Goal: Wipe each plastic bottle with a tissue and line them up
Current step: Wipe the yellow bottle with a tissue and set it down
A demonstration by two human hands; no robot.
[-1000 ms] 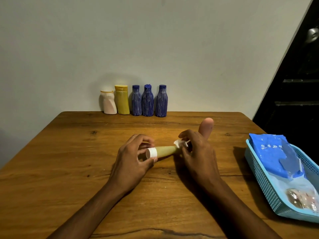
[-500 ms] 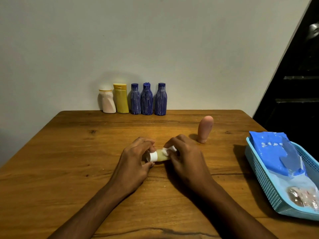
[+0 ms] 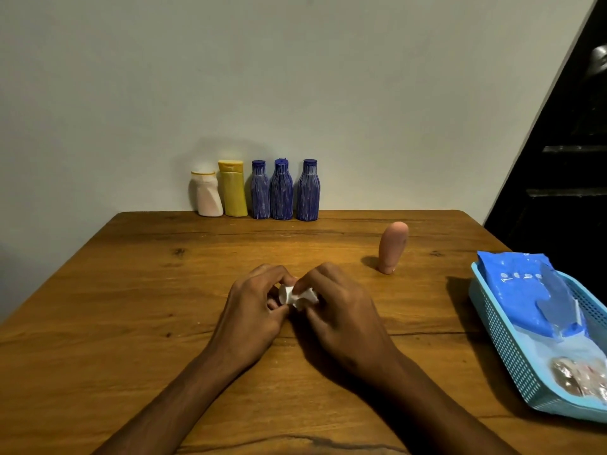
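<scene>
Centrally, left hand (image 3: 253,310) pinches white cap (image 3: 285,293) of small bottle; right hand (image 3: 341,310) fingers curl round white tissue (image 3: 305,295) against it. Pink bottle (image 3: 392,247) upright nearby.

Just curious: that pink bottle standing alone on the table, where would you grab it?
Around its middle, coming from the near side: the pink bottle stands upright on its narrow cap end, rounded on top, with open table around it.
</scene>
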